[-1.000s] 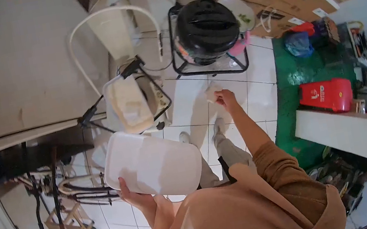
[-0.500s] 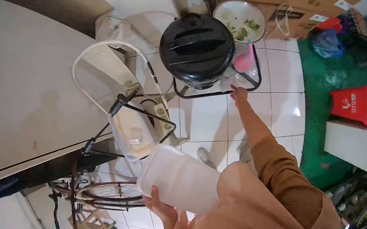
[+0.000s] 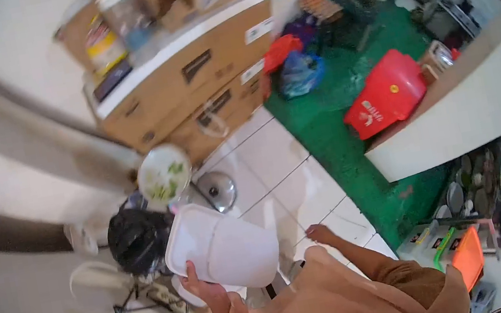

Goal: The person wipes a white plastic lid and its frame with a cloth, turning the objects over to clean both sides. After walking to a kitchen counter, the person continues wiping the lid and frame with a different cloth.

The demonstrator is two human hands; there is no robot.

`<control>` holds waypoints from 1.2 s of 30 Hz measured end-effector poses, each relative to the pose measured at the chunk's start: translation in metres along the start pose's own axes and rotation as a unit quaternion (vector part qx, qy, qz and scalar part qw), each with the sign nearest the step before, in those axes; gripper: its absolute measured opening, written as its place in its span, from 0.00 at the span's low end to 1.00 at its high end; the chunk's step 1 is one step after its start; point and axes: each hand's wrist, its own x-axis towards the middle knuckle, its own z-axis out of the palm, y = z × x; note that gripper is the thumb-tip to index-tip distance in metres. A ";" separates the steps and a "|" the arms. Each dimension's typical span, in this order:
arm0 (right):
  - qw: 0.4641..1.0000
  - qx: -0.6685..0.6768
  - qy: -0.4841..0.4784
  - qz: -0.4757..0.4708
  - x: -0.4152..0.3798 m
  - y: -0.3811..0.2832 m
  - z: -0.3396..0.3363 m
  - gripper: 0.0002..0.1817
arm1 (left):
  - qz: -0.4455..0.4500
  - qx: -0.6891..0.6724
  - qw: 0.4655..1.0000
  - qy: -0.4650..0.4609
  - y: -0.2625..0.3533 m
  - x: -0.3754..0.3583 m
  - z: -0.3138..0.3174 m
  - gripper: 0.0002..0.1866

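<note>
A white plastic tub [image 3: 233,247] is tilted on its side in front of my body, with its rim toward the upper left. My left hand [image 3: 204,290] grips it at the lower edge, thumb on the outer wall. My right hand [image 3: 321,234] hangs low over the white floor tiles, away from the tub; its fingers are blurred and small, so their pose is unclear. Beyond the tub are a black lidded pot [image 3: 139,240], a round metal lid [image 3: 217,191] and a white bowl [image 3: 164,174] with green leaf pieces.
Cardboard boxes [image 3: 186,94] stand at the upper left under a white shelf top. A red bin [image 3: 388,92] is on the green floor [image 3: 328,143]. A low white wall [image 3: 457,113] juts in from the right. Lower right, an orange lid [image 3: 468,259] lies near clear boxes.
The view has swung to the right, so the pot and bowl now appear further left and lower. The tub is still in my left hand. The metal lid and orange lid have come into view.
</note>
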 end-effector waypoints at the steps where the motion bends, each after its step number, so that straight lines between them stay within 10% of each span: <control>1: 0.985 0.105 0.077 0.112 -0.006 0.007 -0.035 0.10 | -0.026 -0.013 0.999 -0.025 -0.015 0.009 0.021 0.25; 10: 0.836 0.281 0.419 0.213 0.029 0.023 -0.265 0.05 | -0.165 -0.075 0.960 -0.212 -0.103 0.046 0.273 0.30; 13: 0.878 0.196 0.331 0.283 0.062 0.087 -0.286 0.07 | -0.248 -0.111 0.934 -0.232 -0.135 0.070 0.354 0.30; 15: 0.902 -0.250 0.277 0.216 0.072 0.154 -0.272 0.09 | -0.287 -0.120 0.919 -0.242 -0.160 0.095 0.413 0.29; 18: 0.921 -0.169 0.085 0.341 0.073 0.120 -0.298 0.08 | -0.264 -0.086 0.920 -0.275 -0.196 0.115 0.514 0.31; 22: 0.905 0.002 0.130 0.405 0.078 0.099 -0.350 0.08 | -0.322 -0.045 0.882 -0.341 -0.230 0.118 0.651 0.32; 24: 0.862 -0.301 0.282 0.295 0.094 0.112 -0.379 0.08 | -0.298 -0.021 0.879 -0.373 -0.262 0.119 0.716 0.31; 27: 0.757 -0.018 0.543 0.362 0.131 0.089 -0.452 0.09 | -0.314 -0.032 0.859 -0.404 -0.308 0.103 0.813 0.31; 36: 0.750 0.041 0.630 0.199 0.254 0.039 -0.805 0.10 | -0.225 -0.016 0.884 -0.409 -0.419 0.069 1.042 0.29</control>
